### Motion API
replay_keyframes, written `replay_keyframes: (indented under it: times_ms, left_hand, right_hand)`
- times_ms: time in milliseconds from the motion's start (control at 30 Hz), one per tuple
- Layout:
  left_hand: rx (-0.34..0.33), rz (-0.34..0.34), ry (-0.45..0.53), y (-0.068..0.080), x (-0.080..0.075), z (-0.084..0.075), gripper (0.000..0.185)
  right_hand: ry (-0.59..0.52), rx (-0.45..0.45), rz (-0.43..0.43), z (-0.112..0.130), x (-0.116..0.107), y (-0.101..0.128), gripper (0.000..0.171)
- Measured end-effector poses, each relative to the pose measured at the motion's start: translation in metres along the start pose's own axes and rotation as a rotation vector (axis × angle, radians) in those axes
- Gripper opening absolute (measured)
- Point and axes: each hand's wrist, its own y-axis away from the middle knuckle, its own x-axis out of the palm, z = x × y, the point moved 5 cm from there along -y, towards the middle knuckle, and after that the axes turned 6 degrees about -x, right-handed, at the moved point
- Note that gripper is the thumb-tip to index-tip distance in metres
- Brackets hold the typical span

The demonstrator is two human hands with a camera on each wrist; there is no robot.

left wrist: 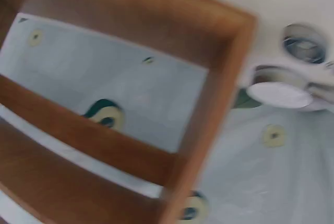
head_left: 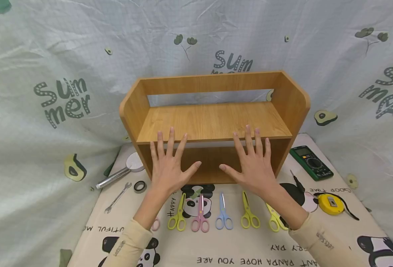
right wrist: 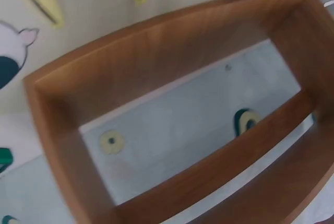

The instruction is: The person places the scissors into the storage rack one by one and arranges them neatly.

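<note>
A wooden two-tier shelf (head_left: pixel 213 116) stands upright at the back of the table, its open front towards me. My left hand (head_left: pixel 168 167) is held out before the left part of the shelf, palm down with fingers spread. Mirroring it on the right, my right hand (head_left: pixel 253 167) also has its fingers spread. In the head view both sets of fingertips overlap the front edge of the middle board. Neither hand holds anything. The wrist views look into the shelf's lower compartment, bounded by a side panel (left wrist: pixel 209 130) on the left and a bottom board (right wrist: pixel 172 51).
Several scissors (head_left: pixel 200 218) lie in a row before the shelf, one pair partly hidden by my left arm. Left are a magnifying glass (head_left: pixel 134 162), a wrench (head_left: pixel 118 197) and a tape roll (head_left: pixel 139 186). Right are a multimeter (head_left: pixel 311 163), a screwdriver (head_left: pixel 298 182) and a tape measure (head_left: pixel 331 204).
</note>
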Motion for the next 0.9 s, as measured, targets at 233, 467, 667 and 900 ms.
replay_keyframes:
  times_ms: [233,467,667,900]
  left_hand:
    - [-0.103,-0.229,0.243,0.032,-0.004,0.061,0.109]
    - [-0.378,-0.047,0.669,0.048,0.019,0.122,0.120]
    - [-0.487,0.150,0.840,0.053,0.045,0.141,0.105]
    - [-0.548,0.212,0.916,0.056,0.063,0.154,0.097]
  right_hand:
    - [-0.094,-0.158,-0.022,0.049,0.017,0.009,0.100]
    - [-0.390,-0.213,0.064,0.106,0.051,0.020,0.090]
    - [-0.605,-0.142,0.267,0.148,0.093,0.028,0.089]
    - [-0.802,0.041,0.368,0.180,0.134,0.033,0.091]
